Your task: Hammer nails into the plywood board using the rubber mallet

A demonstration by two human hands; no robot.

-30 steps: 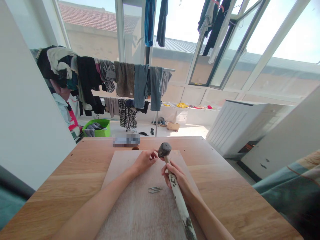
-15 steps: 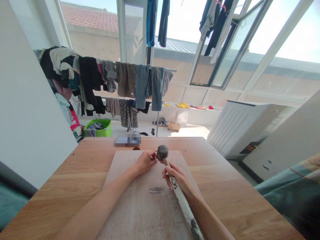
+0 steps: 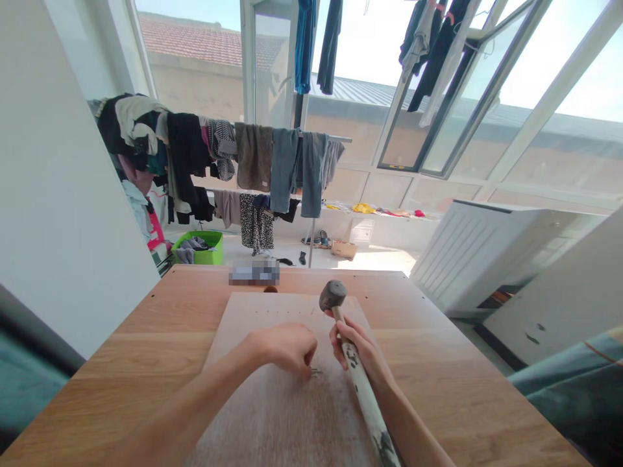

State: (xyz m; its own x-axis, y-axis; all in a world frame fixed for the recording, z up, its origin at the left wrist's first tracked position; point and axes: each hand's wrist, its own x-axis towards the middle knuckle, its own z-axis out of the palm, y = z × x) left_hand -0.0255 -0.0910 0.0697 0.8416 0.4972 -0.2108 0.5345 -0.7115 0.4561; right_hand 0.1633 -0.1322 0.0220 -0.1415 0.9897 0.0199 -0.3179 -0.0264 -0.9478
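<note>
My right hand is wrapped round the upper handle of a rubber mallet. Its dark head points up and away, and the long handle, pale with dark patches, runs back along my forearm. Low over the board, my left hand has its fingertips pinched at a small pile of nails. The fingers cover most of that pile. Toward the board's far edge runs a row of small dark marks, with a thin nail-like thing at its right end; details are too small to tell.
The board lies on a wooden table. At the table's far edge sits a blurred-out box-like object, with a small brown round thing before it. Beyond stand a laundry rack, a green basket and a white cabinet.
My left hand has come back from the board's far edge to the nail pile, uncovering the row of marks. The mallet stays in my right hand. The view has shifted slightly.
</note>
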